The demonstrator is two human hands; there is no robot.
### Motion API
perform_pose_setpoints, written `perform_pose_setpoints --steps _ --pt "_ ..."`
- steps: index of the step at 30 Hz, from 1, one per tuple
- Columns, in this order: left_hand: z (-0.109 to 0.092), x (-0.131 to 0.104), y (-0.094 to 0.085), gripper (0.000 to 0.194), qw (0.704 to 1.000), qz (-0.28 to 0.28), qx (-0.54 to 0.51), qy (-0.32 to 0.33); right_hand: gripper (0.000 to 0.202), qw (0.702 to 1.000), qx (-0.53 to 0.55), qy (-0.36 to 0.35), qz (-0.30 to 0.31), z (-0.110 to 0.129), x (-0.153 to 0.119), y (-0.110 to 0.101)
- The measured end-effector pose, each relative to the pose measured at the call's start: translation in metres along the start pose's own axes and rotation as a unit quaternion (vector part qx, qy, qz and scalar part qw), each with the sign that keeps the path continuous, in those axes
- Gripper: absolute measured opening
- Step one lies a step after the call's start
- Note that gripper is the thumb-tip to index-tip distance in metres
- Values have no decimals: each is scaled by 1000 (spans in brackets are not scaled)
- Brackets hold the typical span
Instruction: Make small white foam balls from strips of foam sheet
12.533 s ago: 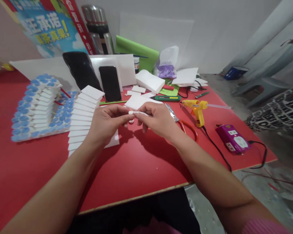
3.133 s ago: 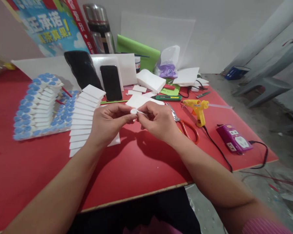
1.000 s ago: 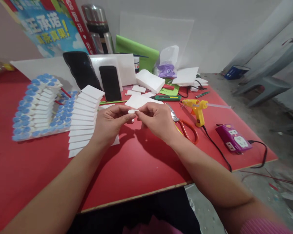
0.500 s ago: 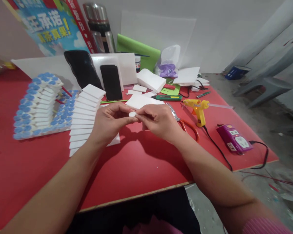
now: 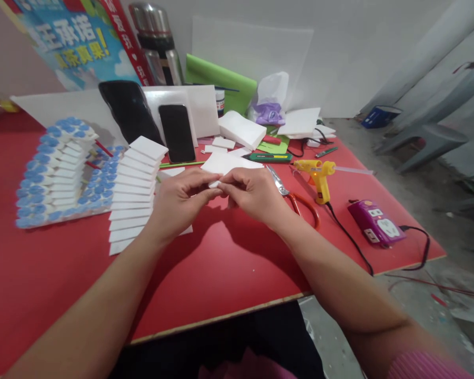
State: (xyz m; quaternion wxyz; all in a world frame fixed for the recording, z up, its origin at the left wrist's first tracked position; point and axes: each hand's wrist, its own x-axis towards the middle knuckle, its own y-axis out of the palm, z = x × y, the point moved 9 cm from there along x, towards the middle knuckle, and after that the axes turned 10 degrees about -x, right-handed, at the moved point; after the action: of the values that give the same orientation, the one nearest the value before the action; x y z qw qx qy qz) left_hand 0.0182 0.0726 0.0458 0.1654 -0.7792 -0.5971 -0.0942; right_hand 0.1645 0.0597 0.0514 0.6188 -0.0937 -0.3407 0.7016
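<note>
Between the fingertips of both hands is a small white disc (image 5: 214, 184), held above the red table (image 5: 237, 258). My left hand (image 5: 181, 197) pinches it from the left with thumb and forefinger. On the other side, the thumb and bent fingers of my right hand (image 5: 253, 192) close on its edge. Part of the disc is covered by the fingers. A fanned row of white foam-like cards (image 5: 132, 197) lies just left of my left hand. White sheets (image 5: 231, 161) lie behind the hands. Scissors with orange handles (image 5: 294, 200) rest beside my right hand.
A blue-and-white stepped model (image 5: 59, 173) stands at left. Two dark phones lean behind, the smaller phone (image 5: 177, 134) nearer. Rightward lie a green cutter (image 5: 269, 157), a yellow glue gun (image 5: 318, 176) with its cord, and a purple power socket (image 5: 377, 223) near the table's edge.
The white disc has tilted between my fingers and now shows a narrower face. Both hands stay close together in nearly the same place. The whole view has shifted slightly.
</note>
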Motion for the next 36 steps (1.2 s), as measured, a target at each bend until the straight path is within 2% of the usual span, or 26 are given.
perform_pose_setpoints --steps 3,6,10,14,16,19,21,23,26,30,33,36 --pt "0 0 4 26 999 27 23 0 17 999 15 32 4 -6 1 -2" --pt "3 0 4 23 1000 17 16 -18 18 999 17 49 2 -10 2 -2" --pt "11 0 4 19 997 -14 -44 -60 16 995 -83 8 -46 -1 0 -5" --pt "14 -1 3 18 993 -29 -92 -71 8 977 -190 -42 -90 13 -4 -4" --pt "16 -1 1 17 992 -38 -98 -73 6 979 -180 -43 -85 15 -5 -2" --pt "22 0 0 19 986 -44 -133 -93 4 993 -95 -34 -53 13 -5 -1" --pt "31 1 4 25 968 -33 -212 -133 7 999 -14 -18 -28 9 -3 -1" --pt "38 0 13 30 934 -9 -307 -182 9 998 67 10 -15 4 -1 -4" --pt "40 -3 26 30 879 26 -413 -238 6 984 168 60 -19 -6 4 -7" --pt "39 -8 34 24 821 38 -495 -281 3 963 250 101 -26 -14 6 -6" --pt "37 -12 38 23 794 60 -526 -298 5 957 268 106 -23 -12 4 -3" --pt "34 -15 41 25 783 96 -539 -295 6 956 273 105 -11 -8 2 1"
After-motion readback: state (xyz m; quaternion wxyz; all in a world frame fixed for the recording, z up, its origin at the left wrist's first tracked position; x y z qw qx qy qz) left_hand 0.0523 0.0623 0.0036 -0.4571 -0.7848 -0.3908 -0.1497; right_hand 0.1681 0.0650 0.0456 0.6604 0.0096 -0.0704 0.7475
